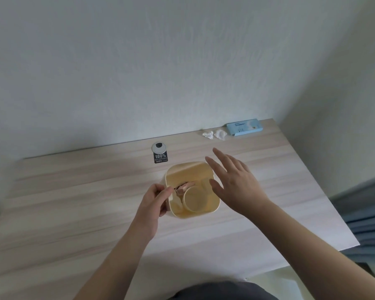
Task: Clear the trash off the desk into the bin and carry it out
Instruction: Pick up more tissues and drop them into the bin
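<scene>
Head view. We observe a light wood-grain table (74, 204) set against a white wall (139, 61). A pale yellow bin (212, 211) stands upright near the middle of the table. Inside the bin we see a round cup-like container (194, 200) and, beside it, a brown-and-pink wrapper (183, 188) resting toward the left wall of the bin.

The left hand (155, 201) is at the left rim of the bin. Its fingers (167, 192) are curled and pressed together at the rim; we cannot tell whether they pinch the rim itself or only rest on it.

The right hand (236, 182) hovers over the right side of the bin, palm down. Its fingers (220, 154) are spread apart and hold nothing; they point toward the far right corner of the table.

Remaining trash lies at the far edge of the table, well apart from the bin: two crumpled white tissues (214, 134), just beside each other. Just to their right lies a flat light-blue packet (244, 126).

Behind the bin, near the wall, we note a round grey cable grommet (159, 147) and, touching it on the near side, a black sticker (160, 158) marked "100%".

At the bottom edge, dark clothing (221, 291) of the person is visible.
</scene>
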